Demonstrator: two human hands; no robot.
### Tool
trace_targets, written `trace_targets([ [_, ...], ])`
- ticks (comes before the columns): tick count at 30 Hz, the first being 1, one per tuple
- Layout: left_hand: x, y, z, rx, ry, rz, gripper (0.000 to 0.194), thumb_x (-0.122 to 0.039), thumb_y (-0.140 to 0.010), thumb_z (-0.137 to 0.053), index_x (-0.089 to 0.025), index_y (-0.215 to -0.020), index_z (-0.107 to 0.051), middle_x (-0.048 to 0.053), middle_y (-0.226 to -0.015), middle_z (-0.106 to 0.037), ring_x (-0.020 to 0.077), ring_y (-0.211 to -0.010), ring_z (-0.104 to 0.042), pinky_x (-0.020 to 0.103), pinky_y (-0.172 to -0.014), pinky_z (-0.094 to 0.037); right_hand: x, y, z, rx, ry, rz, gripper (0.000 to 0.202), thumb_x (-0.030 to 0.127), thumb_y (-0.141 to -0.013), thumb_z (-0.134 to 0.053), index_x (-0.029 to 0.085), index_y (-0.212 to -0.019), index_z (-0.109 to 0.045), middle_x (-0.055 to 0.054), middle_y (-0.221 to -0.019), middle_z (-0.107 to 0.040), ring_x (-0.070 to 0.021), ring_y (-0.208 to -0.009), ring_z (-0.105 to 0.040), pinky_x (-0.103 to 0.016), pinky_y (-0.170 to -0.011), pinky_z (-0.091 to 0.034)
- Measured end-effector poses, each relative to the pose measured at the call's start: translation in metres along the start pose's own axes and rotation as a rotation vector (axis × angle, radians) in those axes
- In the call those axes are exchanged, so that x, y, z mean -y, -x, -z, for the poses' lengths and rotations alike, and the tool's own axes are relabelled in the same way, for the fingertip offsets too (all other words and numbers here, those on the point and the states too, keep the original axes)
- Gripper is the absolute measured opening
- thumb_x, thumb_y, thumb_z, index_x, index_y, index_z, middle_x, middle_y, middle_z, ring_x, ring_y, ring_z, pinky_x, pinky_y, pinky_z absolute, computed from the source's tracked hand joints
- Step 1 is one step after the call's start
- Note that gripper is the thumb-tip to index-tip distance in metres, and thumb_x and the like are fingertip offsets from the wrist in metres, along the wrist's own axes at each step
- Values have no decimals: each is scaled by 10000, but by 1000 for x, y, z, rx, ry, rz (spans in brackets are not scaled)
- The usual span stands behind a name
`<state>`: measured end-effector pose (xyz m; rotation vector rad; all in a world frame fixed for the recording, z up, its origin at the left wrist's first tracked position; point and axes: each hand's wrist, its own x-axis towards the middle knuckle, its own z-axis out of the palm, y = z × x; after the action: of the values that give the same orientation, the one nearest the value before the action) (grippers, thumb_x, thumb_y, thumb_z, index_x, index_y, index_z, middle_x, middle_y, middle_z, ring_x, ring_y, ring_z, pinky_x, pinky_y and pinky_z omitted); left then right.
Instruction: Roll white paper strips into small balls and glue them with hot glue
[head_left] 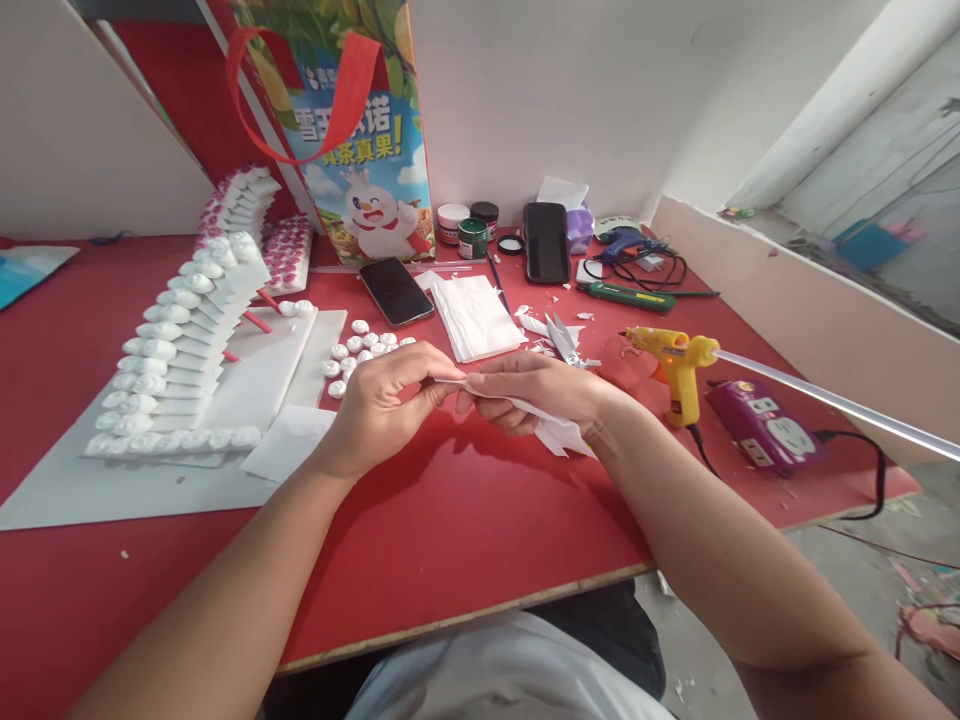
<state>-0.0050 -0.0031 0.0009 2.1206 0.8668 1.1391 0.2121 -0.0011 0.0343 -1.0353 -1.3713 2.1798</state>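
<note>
Both hands meet above the front middle of the red table [480, 530], fingers closed on one strip of white tissue paper [559, 430]. My left hand [394, 405] pinches one end between thumb and forefinger. In my right hand [536, 390] the rest of the strip runs through curled fingers, and its loose end hangs below the palm. Several small white paper rosettes [352, 350] lie just beyond my left hand. Behind both hands rests a stack of white tissue sheets [480, 315]. A pair of scissors [562, 340] lies among paper scraps past my right hand.
A white stepped model [187, 370] edged with rosettes stands at left on a board. At right are a yellow glue gun [679, 365] with a long glue stick and a purple power strip [765, 425]. Two phones [396, 290], paint jars [472, 238] and a gift bag [360, 150] stand behind.
</note>
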Motion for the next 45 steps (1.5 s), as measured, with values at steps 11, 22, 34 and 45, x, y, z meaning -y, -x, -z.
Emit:
trace_targets([
  [11, -3, 0, -4, 56, 179, 303, 166, -254, -916, -590, -181, -1049, -657, 52, -861, -708, 173, -724, -655, 292, -681, -514, -9, -10, -4, -235, 212, 145, 195, 271, -881, -538, 161, -723, -573, 88, -548, -314, -59, -480, -218, -218, -458, -175],
  [22, -3, 2, -6, 422, -58, 331, 293, -369, -1013, -436, -213, -766, -462, -24, -658, -512, 138, -588, -489, 272, -572, -349, -9, -4, -6, -282, 873, 156, 231, 218, -896, -469, 171, -674, -514, 55, -616, -432, -86, -590, -360, -254, -558, -257],
  [34, -7, -3, -5, 259, -534, -149, 261, -247, -994, -421, -202, -751, -504, 14, -712, -524, 151, -610, -457, 310, -570, -275, -4, -4, -6, -158, 178, 42, 231, 303, -857, -546, 170, -672, -580, 67, -546, -363, -64, -468, -243, -246, -450, -181],
  [45, -9, -5, -9, 313, 822, 909, 406, -429, -962, -404, -187, -669, -545, 34, -514, -531, 100, -396, -348, 236, -366, -209, -12, -3, -12, -339, 1076, 426, 227, 210, -936, -416, 204, -709, -409, 28, -642, -436, -107, -583, -343, -282, -598, -228],
])
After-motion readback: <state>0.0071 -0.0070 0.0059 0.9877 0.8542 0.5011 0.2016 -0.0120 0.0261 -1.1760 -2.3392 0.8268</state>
